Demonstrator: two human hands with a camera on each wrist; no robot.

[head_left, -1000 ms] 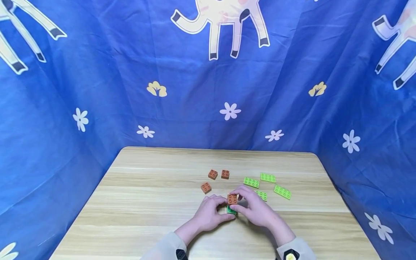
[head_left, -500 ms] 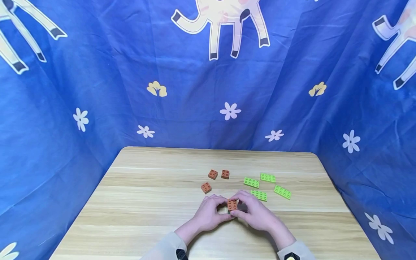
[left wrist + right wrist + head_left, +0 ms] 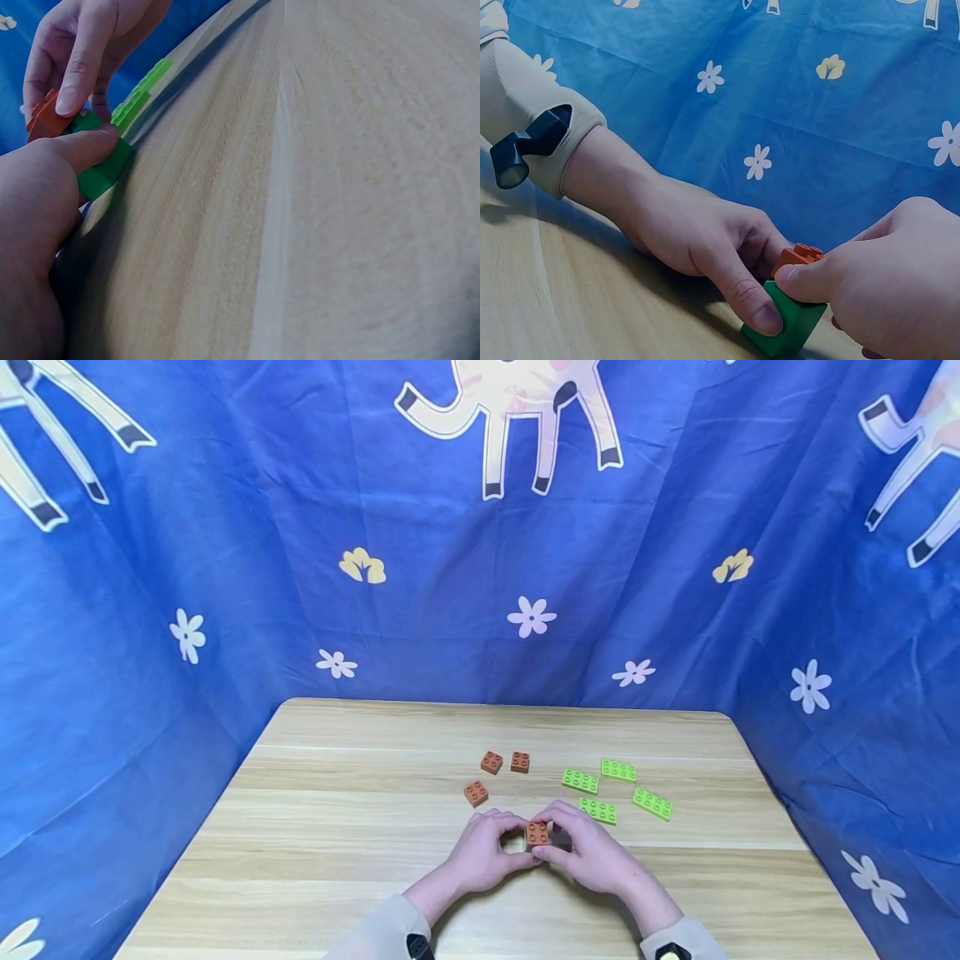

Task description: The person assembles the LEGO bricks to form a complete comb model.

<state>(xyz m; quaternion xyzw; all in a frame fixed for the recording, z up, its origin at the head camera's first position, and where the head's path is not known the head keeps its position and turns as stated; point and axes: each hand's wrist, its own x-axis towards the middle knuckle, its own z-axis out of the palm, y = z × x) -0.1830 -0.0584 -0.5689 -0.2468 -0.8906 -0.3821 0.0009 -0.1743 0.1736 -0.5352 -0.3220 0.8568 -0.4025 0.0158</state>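
The left hand (image 3: 483,853) (image 3: 37,187) grips a green brick (image 3: 106,169) (image 3: 786,321) low at the tabletop, thumb on its near side. A reddish-brown brick with four-stud top (image 3: 537,834) (image 3: 799,256) is pinched by the right hand (image 3: 592,852) (image 3: 900,277) between thumb and fingers. It sits at the top of the green brick, slightly tilted in the left wrist view; whether the two are fully joined I cannot tell. From the head view the brown brick and the fingers hide the green one.
Three loose reddish-brown bricks (image 3: 476,792) lie beyond the left hand on the wooden table (image 3: 337,827). Several light green bricks (image 3: 652,803) lie beyond the right hand, one (image 3: 597,811) close to its fingers. A blue patterned cloth (image 3: 450,652) surrounds the back and sides.
The right hand has moved a little toward the table's front with the brown brick, which now covers the green brick from above. The left hand has stayed in place.
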